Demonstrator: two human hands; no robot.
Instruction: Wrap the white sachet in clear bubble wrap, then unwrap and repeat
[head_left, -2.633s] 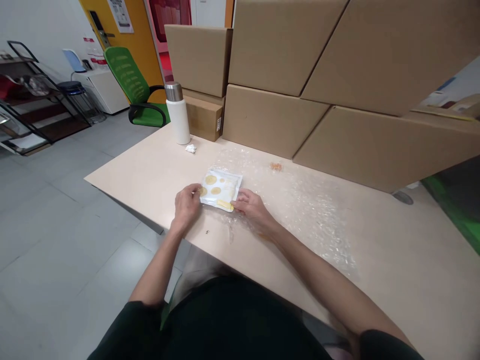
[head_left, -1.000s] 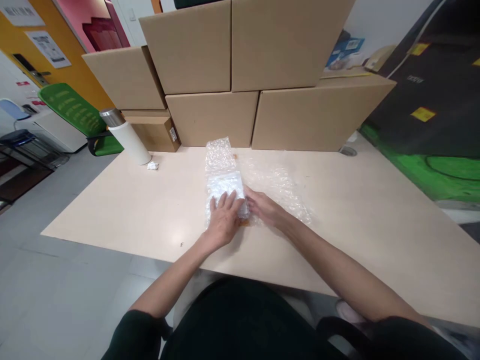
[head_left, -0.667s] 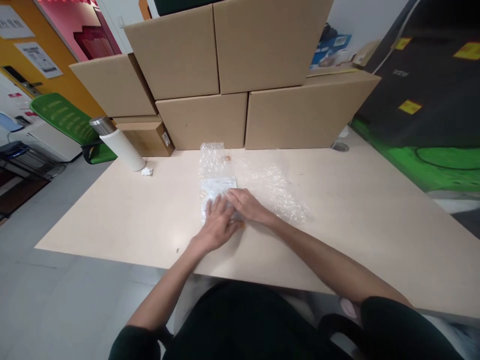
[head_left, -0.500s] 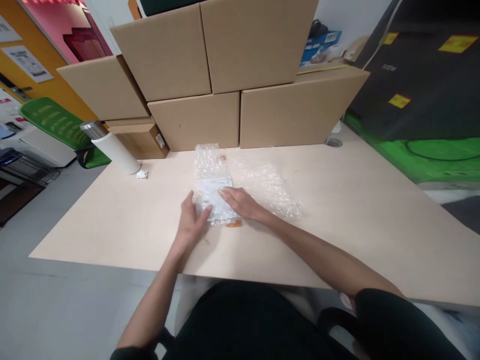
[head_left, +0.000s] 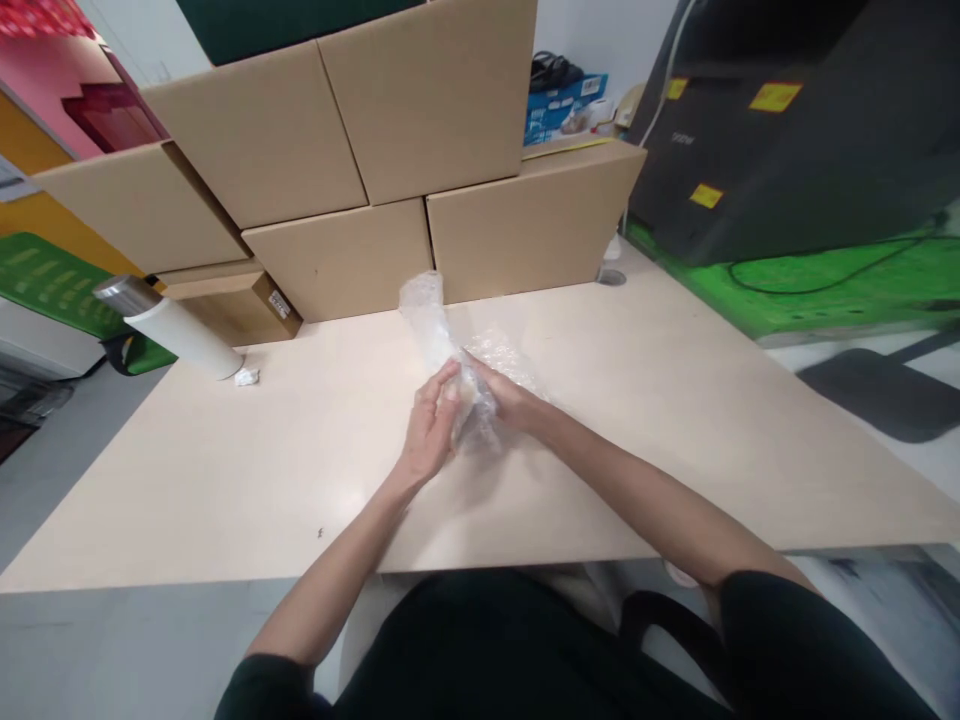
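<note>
Between both hands a bundle of clear bubble wrap (head_left: 429,325) is tipped up on its edge above the table. Its upper end stands toward the boxes, and a crumpled flap hangs below. My left hand (head_left: 431,425) is closed on the bundle's left side. On the right side my right hand (head_left: 508,397) grips it, its fingers partly hidden behind the wrap. What lies inside the bundle is mostly covered. A looser stretch of bubble wrap (head_left: 504,355) spreads on the table behind my right hand.
Stacked cardboard boxes (head_left: 337,260) line the back of the light wooden table (head_left: 300,430). A white tumbler (head_left: 184,335) with a silver top stands at the left, near a crumpled white scrap (head_left: 247,377). A dark machine (head_left: 750,140) stands beyond the table at the right.
The bubble-wrapped bundle, flat on the table before, has been lifted and turned on edge. My left hand has moved right and closed on it. The view has shifted.
</note>
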